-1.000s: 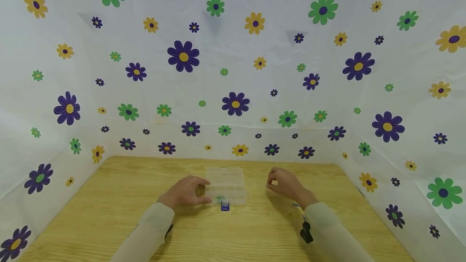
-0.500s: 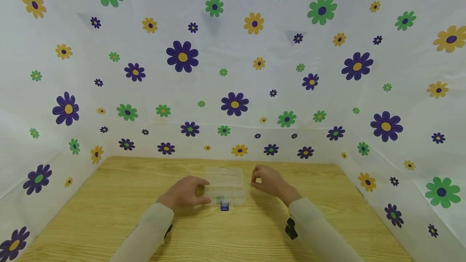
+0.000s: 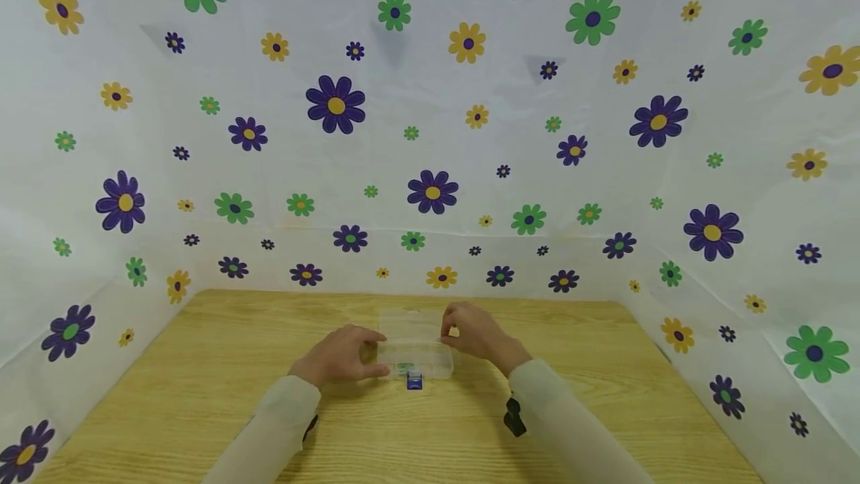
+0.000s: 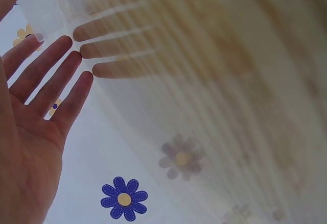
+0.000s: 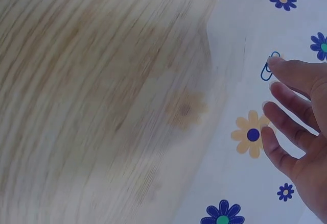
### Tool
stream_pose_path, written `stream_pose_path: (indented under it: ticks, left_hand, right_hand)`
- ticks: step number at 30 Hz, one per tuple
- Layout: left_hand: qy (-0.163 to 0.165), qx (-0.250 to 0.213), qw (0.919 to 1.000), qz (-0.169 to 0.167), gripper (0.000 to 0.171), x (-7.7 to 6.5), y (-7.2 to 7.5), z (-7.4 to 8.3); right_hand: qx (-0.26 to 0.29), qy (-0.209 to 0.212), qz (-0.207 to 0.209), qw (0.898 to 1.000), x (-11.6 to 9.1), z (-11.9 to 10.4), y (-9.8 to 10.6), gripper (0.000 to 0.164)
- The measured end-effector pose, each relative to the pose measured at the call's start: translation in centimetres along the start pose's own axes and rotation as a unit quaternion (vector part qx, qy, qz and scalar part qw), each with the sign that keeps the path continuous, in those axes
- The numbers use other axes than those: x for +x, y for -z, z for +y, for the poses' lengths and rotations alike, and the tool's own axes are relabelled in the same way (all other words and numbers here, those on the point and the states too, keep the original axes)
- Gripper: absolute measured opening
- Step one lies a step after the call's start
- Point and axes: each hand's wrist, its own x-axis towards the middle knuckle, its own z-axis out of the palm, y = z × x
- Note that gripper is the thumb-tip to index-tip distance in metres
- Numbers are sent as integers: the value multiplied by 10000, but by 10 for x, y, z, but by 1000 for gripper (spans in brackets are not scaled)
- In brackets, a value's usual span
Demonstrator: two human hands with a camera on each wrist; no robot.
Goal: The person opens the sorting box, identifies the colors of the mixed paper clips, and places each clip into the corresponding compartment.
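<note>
A clear plastic compartment box [image 3: 430, 370] lies on the table, its clear lid [image 3: 403, 326] folded back behind it. Small greenish pieces [image 3: 405, 368] show in a front left compartment, and a small blue piece [image 3: 414, 382] is at the box's front edge. My left hand [image 3: 343, 355] rests at the box's left side, thumb and index finger at its edge; the left wrist view shows its fingers [image 4: 56, 86] fairly straight. My right hand [image 3: 475, 334] pinches a blue paper clip [image 5: 265, 73] between thumb and fingertips, over the box's right side.
The wooden table [image 3: 222, 364] is bordered by a white sheet with printed flowers [image 3: 433, 193] at the back and both sides. Black straps show at both wrists. My right forearm [image 3: 571, 424] crosses the table's right part and hides the surface beneath.
My right hand has moved left across the table to the box with the paper clip. The yellow and blue pieces seen by that wrist earlier are now out of sight. My left hand has stayed put.
</note>
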Motion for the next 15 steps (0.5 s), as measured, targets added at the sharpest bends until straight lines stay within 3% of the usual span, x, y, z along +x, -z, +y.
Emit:
stream_pose_path:
  ticks: [15]
  left_hand:
    - [20, -6, 10000, -3, 66, 0, 2, 4]
  right_hand:
    - [-328, 63, -199, 9992, 15, -21, -15, 8]
